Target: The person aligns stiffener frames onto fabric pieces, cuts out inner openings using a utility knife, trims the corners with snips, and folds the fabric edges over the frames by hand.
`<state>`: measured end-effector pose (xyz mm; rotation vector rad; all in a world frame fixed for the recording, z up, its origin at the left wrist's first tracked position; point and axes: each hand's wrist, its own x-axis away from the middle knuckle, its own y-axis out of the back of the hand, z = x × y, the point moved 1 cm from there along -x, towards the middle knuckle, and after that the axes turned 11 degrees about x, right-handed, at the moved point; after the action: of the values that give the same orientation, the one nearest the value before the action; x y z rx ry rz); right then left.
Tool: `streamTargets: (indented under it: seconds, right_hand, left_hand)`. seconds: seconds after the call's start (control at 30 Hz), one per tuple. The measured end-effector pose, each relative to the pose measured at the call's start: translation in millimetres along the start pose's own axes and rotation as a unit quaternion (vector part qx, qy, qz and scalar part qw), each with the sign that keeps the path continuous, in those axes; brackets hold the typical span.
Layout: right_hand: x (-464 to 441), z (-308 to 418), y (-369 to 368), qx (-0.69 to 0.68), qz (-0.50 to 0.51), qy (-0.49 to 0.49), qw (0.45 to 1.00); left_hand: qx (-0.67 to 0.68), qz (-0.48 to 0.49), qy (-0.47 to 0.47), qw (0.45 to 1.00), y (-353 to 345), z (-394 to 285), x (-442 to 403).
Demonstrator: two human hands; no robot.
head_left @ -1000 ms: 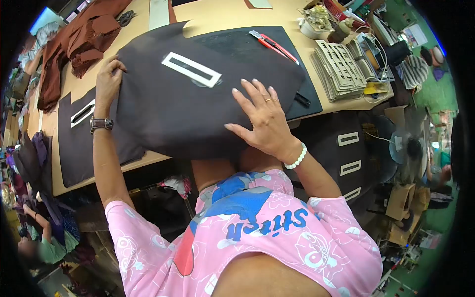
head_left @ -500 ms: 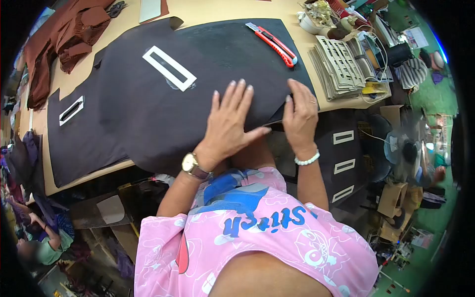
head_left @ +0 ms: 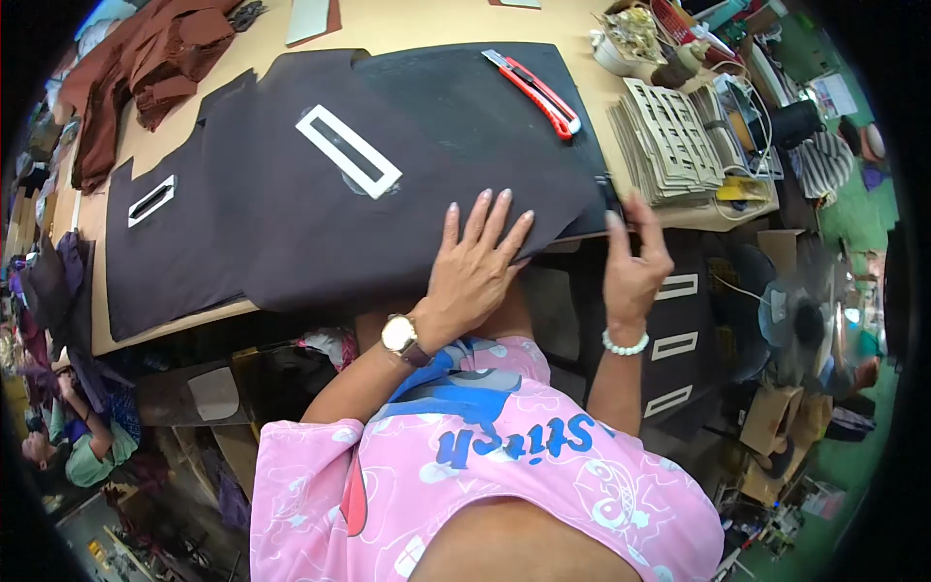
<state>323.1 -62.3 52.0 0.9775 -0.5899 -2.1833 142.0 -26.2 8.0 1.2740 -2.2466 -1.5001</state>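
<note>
My left hand (head_left: 475, 272) lies flat, fingers spread, on a dark brown fabric piece (head_left: 262, 223) at the table's near edge. A white rectangular frame (head_left: 349, 152) with a slot lies on this fabric. Beyond the fabric's right corner, my right hand (head_left: 635, 257) has its fingers bent together by the edge of a dark cutting mat (head_left: 456, 92). A small dark object (head_left: 608, 194) shows at its fingertips; blur hides what it is. On the mat rests a red utility knife (head_left: 533, 94), its blade pointing away to the left.
Stacked card pieces (head_left: 669, 136) stand at the right, beside a white container (head_left: 626, 44). Rust-brown cloth (head_left: 155, 58) covers the far left. A smaller white frame (head_left: 152, 201) sits on the fabric's left part. Below right hangs dark material with white frames (head_left: 676, 345). Another person (head_left: 92, 446) is at lower left.
My right hand has moved right, off the fabric's corner, with a dark object now showing at its fingertips. My left hand has shifted slightly right and stays flat. The view has shifted a little.
</note>
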Motion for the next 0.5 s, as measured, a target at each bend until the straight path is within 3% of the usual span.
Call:
streamTargets:
  seconds: [0.07, 0.17, 0.27, 0.4, 0.5]
  right_hand:
    - [7.4, 15.2, -6.6, 0.008, 0.042, 0.094, 0.995]
    - [13.3, 17.0, -20.6, -0.005, 0.114, 0.108, 0.988]
    - [6.2, -8.6, -28.2, 0.056, 0.085, 0.091, 0.991]
    - [-7.1, -23.4, -24.5, 0.162, 0.03, 0.134, 0.977]
    - [-9.2, -4.1, -19.3, 0.199, -0.007, 0.187, 0.962]
  left_hand:
    - [0.003, -0.009, -0.014, 1.0, -20.0, -14.3, -7.9]
    - [-0.008, -0.01, -0.028, 1.0, -47.1, -29.2, -12.9]
    - [0.12, -0.016, -0.035, 0.992, -23.6, -34.6, -9.4]
    - [0.071, -0.073, 0.012, 0.995, 24.4, 0.6, -1.0]
    - [-0.028, -0.1, 0.105, 0.989, 47.8, 39.2, 5.2]
